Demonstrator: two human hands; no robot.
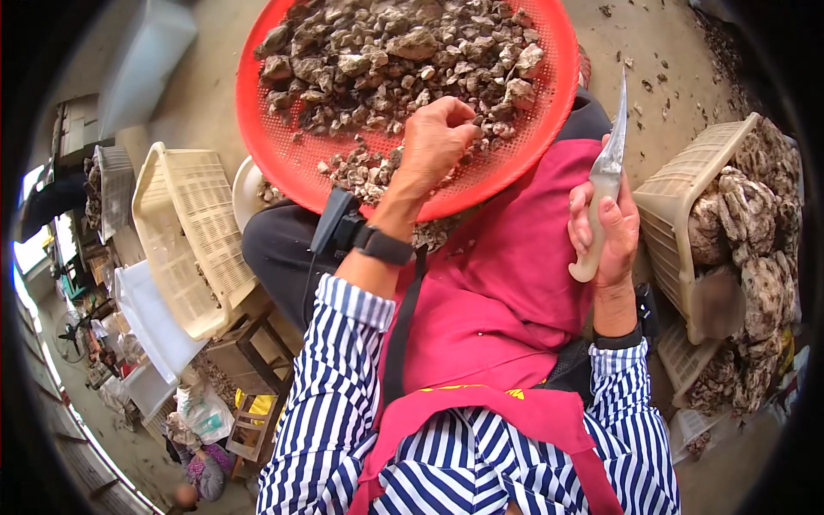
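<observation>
A wide red perforated basket (249, 116) sits before me at knee height, loaded with rough brown-grey lumps (369, 64); smaller bits (365, 167) gather toward its near side. Over these, inside the rim, my left hand (438, 137) is bent with thumb and fingers pinched together. What the pinch holds, if anything, is hidden. Out to the right, above my red apron (489, 283), my right hand (605, 227) is wrapped round a knife (601, 197). Its pale handle curves at the butt, and the pointed metal blade aims up and away from me.
At right, a tilted cream crate (678, 202) holds large gnarled brown clumps (747, 215). Cream plastic baskets (176, 232), a white tub (154, 313) and a wooden stool (253, 429) stand at left. Another person (206, 468) is at the lower left. Scraps dot the floor (622, 21).
</observation>
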